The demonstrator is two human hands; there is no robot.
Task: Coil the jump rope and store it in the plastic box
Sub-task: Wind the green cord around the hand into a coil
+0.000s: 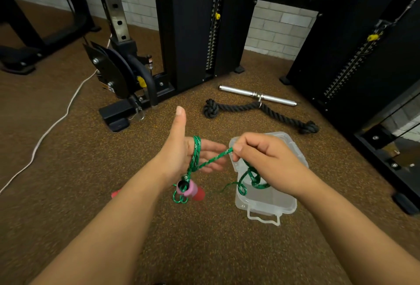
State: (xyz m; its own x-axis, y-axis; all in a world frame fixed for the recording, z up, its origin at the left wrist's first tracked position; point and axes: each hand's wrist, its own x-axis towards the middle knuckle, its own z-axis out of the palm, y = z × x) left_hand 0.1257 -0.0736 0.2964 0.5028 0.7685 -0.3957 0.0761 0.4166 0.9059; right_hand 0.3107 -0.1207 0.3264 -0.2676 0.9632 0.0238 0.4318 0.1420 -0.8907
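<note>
The green jump rope (213,159) is wound in a few turns around the palm of my left hand (181,153), whose fingers are straight and thumb points up. A pink and red handle (191,190) hangs below that hand on the rope. My right hand (263,159) pinches the rope a short way to the right, and the rest of the rope loops down under it over the clear plastic box (268,203). The box stands without a lid on the floor below my right hand. A second red handle end (116,193) shows behind my left forearm.
A black tricep rope (261,112) and a chrome bar (256,95) lie on the brown floor beyond the box. Black cable-machine columns (195,25) stand behind and at the right. A white cord (52,125) runs across the floor at left.
</note>
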